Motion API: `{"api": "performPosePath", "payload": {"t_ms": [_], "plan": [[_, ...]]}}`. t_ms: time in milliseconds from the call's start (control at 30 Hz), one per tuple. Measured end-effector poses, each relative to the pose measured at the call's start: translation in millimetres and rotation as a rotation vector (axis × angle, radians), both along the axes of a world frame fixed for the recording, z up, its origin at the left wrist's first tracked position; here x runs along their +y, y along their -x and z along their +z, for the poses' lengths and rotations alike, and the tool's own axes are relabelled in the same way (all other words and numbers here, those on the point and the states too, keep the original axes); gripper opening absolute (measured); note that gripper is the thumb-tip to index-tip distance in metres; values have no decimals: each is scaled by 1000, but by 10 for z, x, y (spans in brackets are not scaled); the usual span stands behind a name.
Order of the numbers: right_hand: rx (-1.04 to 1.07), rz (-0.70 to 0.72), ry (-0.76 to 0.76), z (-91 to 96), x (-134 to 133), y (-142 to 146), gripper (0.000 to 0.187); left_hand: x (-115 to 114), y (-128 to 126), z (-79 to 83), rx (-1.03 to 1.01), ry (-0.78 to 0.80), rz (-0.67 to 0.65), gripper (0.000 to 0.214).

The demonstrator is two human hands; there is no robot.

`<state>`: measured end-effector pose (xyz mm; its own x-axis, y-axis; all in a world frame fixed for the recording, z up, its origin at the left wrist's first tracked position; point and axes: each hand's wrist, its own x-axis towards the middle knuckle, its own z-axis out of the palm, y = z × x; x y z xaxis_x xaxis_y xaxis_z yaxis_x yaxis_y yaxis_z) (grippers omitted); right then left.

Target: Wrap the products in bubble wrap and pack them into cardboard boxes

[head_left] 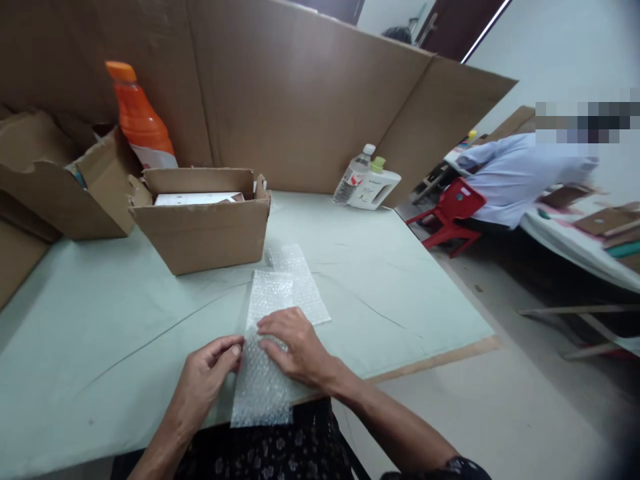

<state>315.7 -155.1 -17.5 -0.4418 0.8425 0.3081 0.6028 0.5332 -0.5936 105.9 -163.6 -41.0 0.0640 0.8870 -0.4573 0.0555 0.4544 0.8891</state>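
Observation:
A long strip of bubble wrap (263, 400) lies in front of me, its near end hanging over the table's front edge. Thumb and bent fingers of my left hand (205, 377) pinch together at the strip's left edge. My right hand (300, 343) rests across the middle of the strip, fingers stretched out and slightly apart, pressing on its surface. Partly under the strip's far end, a second piece of bubble wrap (310, 293) lies at an angle on the green-covered table (395, 287).
A cardboard box (215, 237) with white flat items stands beyond the strip. More open boxes (100, 193) and an orange bottle (143, 120) are at left. A clear bottle (353, 177) and white jug (375, 189) stand by the cardboard wall (300, 100). A person (510, 173) sits at right.

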Motion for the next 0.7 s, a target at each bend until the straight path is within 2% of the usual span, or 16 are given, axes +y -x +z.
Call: {"api": "performPosePath", "payload": {"t_ms": [100, 200, 267, 367, 500, 600, 700], "plan": [[-225, -17, 60, -29, 187, -82, 25, -83, 39, -36, -17, -1, 46, 57], [-367, 96, 65, -76, 283, -21, 22, -136, 39, -64, 8, -39, 46, 52], [-369, 140, 33, -96, 309, 17, 20, -143, 19, -76, 57, -86, 10, 50], [-374, 103, 8, -125, 347, 7, 22, -118, -38, -67, 182, -208, -73, 43], [-423, 83, 1, -204, 408, 60, 25, -99, -114, -26, 402, -416, -264, 32], [-401, 151, -32, -237, 412, 192, 26, -139, -78, -8, 520, -450, -364, 33], [-363, 162, -49, -161, 354, 155, 26, -207, 71, -3, 576, -450, -378, 35]]}}
